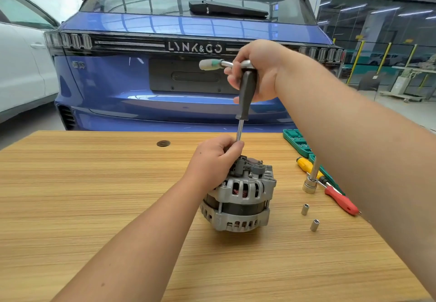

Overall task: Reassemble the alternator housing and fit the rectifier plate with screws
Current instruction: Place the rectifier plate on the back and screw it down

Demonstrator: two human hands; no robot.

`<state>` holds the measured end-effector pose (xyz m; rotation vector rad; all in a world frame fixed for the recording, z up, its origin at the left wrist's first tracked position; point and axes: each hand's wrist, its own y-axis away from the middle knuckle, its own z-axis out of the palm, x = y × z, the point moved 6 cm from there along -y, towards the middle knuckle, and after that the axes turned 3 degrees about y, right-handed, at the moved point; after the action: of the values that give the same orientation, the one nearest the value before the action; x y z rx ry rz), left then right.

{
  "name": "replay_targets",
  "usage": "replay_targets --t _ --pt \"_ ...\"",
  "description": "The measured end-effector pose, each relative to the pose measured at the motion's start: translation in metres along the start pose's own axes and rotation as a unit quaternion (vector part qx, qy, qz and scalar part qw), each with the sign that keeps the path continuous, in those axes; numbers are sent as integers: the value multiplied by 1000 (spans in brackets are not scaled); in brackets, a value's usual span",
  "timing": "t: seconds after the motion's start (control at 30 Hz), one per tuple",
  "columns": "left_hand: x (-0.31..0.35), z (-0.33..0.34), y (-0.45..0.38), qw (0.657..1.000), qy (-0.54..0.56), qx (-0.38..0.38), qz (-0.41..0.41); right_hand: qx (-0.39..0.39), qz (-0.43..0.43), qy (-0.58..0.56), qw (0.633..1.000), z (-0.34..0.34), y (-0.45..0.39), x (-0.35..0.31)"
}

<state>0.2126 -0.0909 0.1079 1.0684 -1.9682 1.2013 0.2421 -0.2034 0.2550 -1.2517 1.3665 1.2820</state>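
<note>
Alternator (240, 193): sitting on the desk (94, 207) around the middle, a bit toward the far edge. Silver housing with slots, copper windings peeking through, dark band round the middle. Grey plastic bits on top; can't really tell which of it is the rectifier plate.

Left hand (213, 162): parked on the top left of the alternator, fingers curled up and pinching the driver's shaft down low, right above the top.

Right hand (256, 70): up high over the alternator, fingers wrapped round the top of the driver's handle and also round a chrome ratchet (212, 64) that pokes out to the left with a green band on it.

Driver (246, 96): dark grey handle, thin steel shaft, standing pretty much upright with the tip going down into the alternator top. Tip itself is hidden behind the left hand, so no idea what it's seated on.

Right side of desk: yellow screwdriver (306, 166) and red screwdriver (342, 201) lying near each other, a chrome socket on a bar (311, 184) standing across them, and a green tool case (297, 141) at the far edge, partly behind the right arm.

Loose sockets: two small ones standing on the desk, one (305, 209) nearer the alternator, the other (314, 225) closer to me.

Background: blue car (141, 84) tail-on right behind the desk, white car (21, 70) off to the left.
</note>
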Motion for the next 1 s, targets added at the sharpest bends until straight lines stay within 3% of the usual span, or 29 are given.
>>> replay_targets --t 0.1,0.17,0.37,0.43,0.5,0.57,0.63,0.8,1.0 --pt "0 0 0 1000 -5 1 5 -40 18 -158 986 5 2 10" --pt "1 -1 0 1000 -9 4 8 -18 8 -240 971 9 3 14" --pt "2 -1 0 1000 -14 13 6 103 -213 -308 921 14 3 21" --pt "2 -1 0 1000 -15 9 4 184 -305 -214 910 4 9 20" --pt "2 -1 0 1000 -14 1 -2 243 -391 -22 887 0 16 13" --pt "1 0 0 1000 -7 -1 -5 246 -444 169 845 7 21 8" --pt "-1 0 0 1000 -2 1 -6 220 -461 277 814 15 24 4" --pt "-4 0 -1 1000 3 8 -10 122 -439 409 791 32 24 -3" --pt "-4 -1 0 1000 -1 17 -7 128 -395 481 772 29 17 -8"
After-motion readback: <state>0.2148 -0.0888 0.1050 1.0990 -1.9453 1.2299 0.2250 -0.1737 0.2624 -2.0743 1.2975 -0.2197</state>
